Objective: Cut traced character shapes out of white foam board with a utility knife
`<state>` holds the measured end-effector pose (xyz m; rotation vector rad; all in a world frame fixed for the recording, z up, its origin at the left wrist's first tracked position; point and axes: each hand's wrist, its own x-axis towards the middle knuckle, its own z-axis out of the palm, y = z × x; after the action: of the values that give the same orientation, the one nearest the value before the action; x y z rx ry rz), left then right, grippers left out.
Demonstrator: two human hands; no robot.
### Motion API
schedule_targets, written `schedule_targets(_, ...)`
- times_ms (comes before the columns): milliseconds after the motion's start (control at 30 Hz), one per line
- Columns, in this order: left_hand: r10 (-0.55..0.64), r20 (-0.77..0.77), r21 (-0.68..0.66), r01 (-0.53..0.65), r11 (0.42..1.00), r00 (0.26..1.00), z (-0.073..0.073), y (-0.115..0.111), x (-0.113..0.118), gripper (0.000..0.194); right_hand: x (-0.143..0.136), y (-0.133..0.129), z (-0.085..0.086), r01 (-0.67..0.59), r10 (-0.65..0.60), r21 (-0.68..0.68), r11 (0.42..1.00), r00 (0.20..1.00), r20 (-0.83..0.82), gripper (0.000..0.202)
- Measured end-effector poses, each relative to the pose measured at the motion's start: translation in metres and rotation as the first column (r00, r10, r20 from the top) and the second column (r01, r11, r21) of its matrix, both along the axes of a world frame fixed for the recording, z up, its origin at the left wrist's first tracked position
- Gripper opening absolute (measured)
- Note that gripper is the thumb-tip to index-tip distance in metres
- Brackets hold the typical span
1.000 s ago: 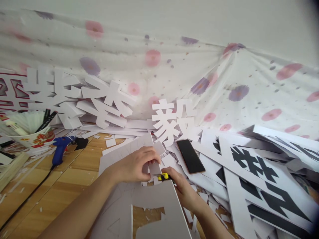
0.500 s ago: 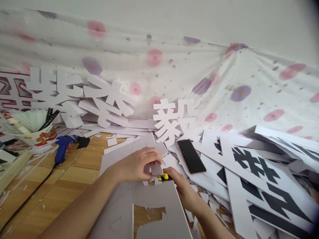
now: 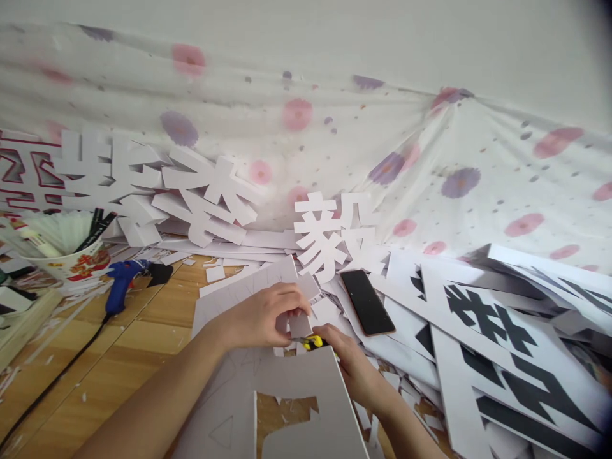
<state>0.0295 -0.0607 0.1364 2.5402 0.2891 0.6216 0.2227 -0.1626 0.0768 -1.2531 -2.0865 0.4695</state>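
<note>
My left hand pinches a small white board piece between its curled fingers and thumb. In my right hand is a yellow and black utility knife, its blade pointing left against or close to the small piece; exact contact cannot be made out. Below both hands lies a large white board with pencil lines and cut-out openings, the wooden surface showing through them. My right forearm crosses the board's right edge.
A black phone lies on paper at the right, beside printed sheets. White cut-out characters stand along the flowered curtain. Left are a blue glue gun with its cord and a paper tub of glue sticks and markers.
My right hand has tilted the knife slightly, with its yellow body turned a little more downward. My left hand stays almost still. The whole view has shifted very slightly.
</note>
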Motion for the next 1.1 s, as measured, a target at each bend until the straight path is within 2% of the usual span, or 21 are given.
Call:
schedule_targets(167, 0.003, 0.009, -0.004, -0.002, 1.000, 1.000, 0.002, 0.000, -0.002, 0.030, -0.001, -0.002, 0.004, 0.008, -0.009, -0.089, 0.996, 1.000, -0.017, 0.032)
schedule_targets(367, 0.024, -0.023, -0.004, -0.024, 1.000, 0.999, 0.004, -0.001, -0.003, 0.039, 0.003, -0.005, 0.002, 0.030, -0.078, -0.207, 0.978, 0.970, -0.229, 0.019)
schedule_targets(467, 0.032, -0.028, 0.010, -0.032, 0.999, 0.999, 0.004, -0.002, -0.002, 0.040, 0.006, -0.005, -0.001, -0.005, -0.109, -0.268, 0.963, 0.906, -0.408, 0.021)
schedule_targets(567, 0.043, -0.037, 0.060, -0.041, 0.997, 0.998, 0.000, -0.004, 0.002, 0.037, 0.005, -0.003, -0.001, -0.050, -0.151, -0.315, 0.948, 0.800, -0.581, 0.022)
schedule_targets(700, 0.057, -0.062, 0.160, -0.047, 0.986, 0.996, -0.010, -0.006, 0.012, 0.032, -0.004, 0.000, 0.001, -0.032, -0.167, -0.262, 0.965, 0.694, -0.700, 0.030)
schedule_targets(800, 0.048, -0.077, 0.191, -0.032, 0.981, 0.996, -0.020, -0.007, 0.019, 0.032, -0.011, 0.001, 0.003, 0.041, -0.267, -0.318, 0.947, 0.651, -0.710, 0.035)
schedule_targets(900, 0.039, -0.108, 0.166, -0.021, 0.986, 0.993, -0.023, -0.006, 0.021, 0.034, -0.015, 0.002, 0.000, 0.112, -0.411, -0.447, 0.888, 0.632, -0.658, 0.034)
schedule_targets(1000, 0.047, -0.206, 0.044, -0.039, 0.998, 0.977, -0.017, -0.003, 0.011, 0.047, -0.020, 0.005, -0.006, 0.162, -0.479, -0.516, 0.841, 0.667, -0.571, 0.030)
schedule_targets(1033, 0.056, -0.255, -0.018, -0.063, 0.998, 0.965, -0.013, -0.001, 0.006, 0.056, -0.022, 0.006, -0.009, 0.177, -0.493, -0.531, 0.829, 0.680, -0.543, 0.027)
schedule_targets(1100, 0.093, -0.324, -0.094, -0.130, 0.987, 0.941, -0.005, 0.006, -0.006, 0.059, -0.027, 0.008, -0.014, 0.195, -0.518, -0.561, 0.805, 0.691, -0.503, 0.021)
